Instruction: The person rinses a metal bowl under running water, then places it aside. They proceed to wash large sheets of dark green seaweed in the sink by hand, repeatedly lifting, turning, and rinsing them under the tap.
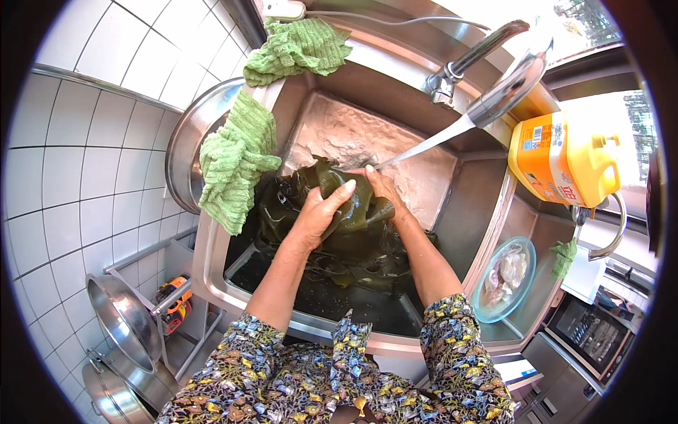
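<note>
A mass of dark green kelp (365,238) lies in water in a stainless steel sink (479,212). My left hand (318,214) grips a broad kelp sheet, its thumb pressed on the upper face. On the sheet's other side, my right hand (385,188) holds the kelp by its edge, partly hidden behind it. From the chrome faucet (508,93) a stream of water (424,144) runs down close to my right fingertips. Foamy, moving water covers the far part of the basin, while the near part looks dark.
Two green cloths, one at the far corner (299,50) and one on the left rim (238,159), drape the sink. A yellow detergent jug (561,159) stands right. The adjoining basin holds a light-blue bowl (476,297) with clear plastic. Steel basins (124,320) hang low left.
</note>
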`<state>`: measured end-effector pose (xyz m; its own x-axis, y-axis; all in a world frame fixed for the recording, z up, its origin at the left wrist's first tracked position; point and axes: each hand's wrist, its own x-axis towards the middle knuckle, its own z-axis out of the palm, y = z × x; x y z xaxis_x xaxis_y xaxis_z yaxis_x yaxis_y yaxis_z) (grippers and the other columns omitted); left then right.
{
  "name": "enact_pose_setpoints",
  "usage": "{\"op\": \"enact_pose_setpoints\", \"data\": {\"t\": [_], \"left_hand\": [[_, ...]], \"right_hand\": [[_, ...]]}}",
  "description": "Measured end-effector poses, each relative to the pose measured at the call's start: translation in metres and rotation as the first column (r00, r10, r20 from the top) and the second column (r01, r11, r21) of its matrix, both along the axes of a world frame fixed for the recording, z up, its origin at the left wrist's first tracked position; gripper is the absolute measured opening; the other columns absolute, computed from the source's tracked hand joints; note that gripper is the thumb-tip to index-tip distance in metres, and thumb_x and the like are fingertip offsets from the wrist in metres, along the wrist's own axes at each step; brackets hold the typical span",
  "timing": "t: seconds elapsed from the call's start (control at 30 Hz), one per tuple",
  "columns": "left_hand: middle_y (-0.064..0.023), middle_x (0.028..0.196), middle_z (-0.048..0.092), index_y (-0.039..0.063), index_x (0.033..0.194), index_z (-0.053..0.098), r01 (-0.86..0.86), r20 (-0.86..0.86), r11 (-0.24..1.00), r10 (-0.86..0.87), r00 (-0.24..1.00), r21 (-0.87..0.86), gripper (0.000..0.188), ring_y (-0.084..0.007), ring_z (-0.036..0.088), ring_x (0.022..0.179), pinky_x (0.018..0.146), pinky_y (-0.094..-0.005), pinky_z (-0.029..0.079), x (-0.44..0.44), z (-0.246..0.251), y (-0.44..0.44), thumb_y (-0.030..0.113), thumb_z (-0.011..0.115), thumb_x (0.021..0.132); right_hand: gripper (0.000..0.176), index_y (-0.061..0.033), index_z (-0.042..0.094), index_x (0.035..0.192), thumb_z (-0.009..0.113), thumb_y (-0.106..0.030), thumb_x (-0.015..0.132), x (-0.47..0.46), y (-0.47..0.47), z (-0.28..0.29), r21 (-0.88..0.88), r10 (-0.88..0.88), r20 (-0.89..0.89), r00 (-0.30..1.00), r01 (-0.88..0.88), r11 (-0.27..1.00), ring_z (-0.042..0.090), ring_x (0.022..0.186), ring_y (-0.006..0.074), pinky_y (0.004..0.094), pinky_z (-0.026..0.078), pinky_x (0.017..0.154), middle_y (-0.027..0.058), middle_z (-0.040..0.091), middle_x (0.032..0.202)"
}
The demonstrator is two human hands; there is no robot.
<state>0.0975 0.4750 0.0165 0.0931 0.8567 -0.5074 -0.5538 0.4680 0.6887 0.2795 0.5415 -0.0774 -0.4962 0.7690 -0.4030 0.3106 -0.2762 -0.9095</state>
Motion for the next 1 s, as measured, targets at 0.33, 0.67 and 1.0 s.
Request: {"op": "enact_pose_setpoints", "data": {"t": [0.33, 0.67, 1.0], "left_hand": [[-0.0024, 0.108, 0.071, 0.0, 0.126, 0.066, 0.468, -0.125, 0.884, -0.464, 0.877, 0.007, 0.042, -0.0104, 0.062, 0.096, 0.088, -0.0299, 0.053, -0.019, 0.04, -0.03, 0.022, 0.078, 0.093], [-0.0083, 0.122, 0.068, -0.001, 0.142, 0.054, 0.726, 0.252, 0.687, -0.709, 0.659, 0.037, 0.068, -0.0151, 0.064, 0.107, 0.096, -0.0326, 0.052, -0.015, 0.056, -0.032, 0.021, 0.083, 0.085], [-0.0096, 0.12, 0.071, -0.002, 0.137, 0.059, 0.687, 0.119, 0.716, -0.677, 0.727, -0.121, 0.059, -0.0157, 0.069, 0.105, 0.094, -0.0306, 0.055, -0.067, -0.012, 0.012, 0.029, 0.079, 0.09]], "right_hand": [[0.035, -0.0023, 0.066, 0.131, 0.063, -0.014, 0.098, 0.03, -0.043, -0.007, 0.25, -0.03, 0.093, 0.995, 0.006, 0.968, 0.07, 0.096, 0.0222, 0.0366, 0.057, 0.087, 0.0064, 0.074, 0.109], [0.024, -0.001, 0.067, 0.121, 0.061, -0.012, 0.1, 0.015, -0.064, -0.027, 0.004, -0.376, -0.045, 0.926, 0.376, 0.926, 0.065, 0.09, 0.0133, 0.0304, 0.054, 0.081, 0.0009, 0.072, 0.102], [0.012, -0.0014, 0.07, 0.102, 0.06, 0.002, 0.097, 0.149, -0.035, 0.032, 0.539, -0.755, -0.097, 0.649, 0.671, 0.509, 0.061, 0.081, 0.0072, 0.0245, 0.051, 0.074, -0.0026, 0.068, 0.087]]}}
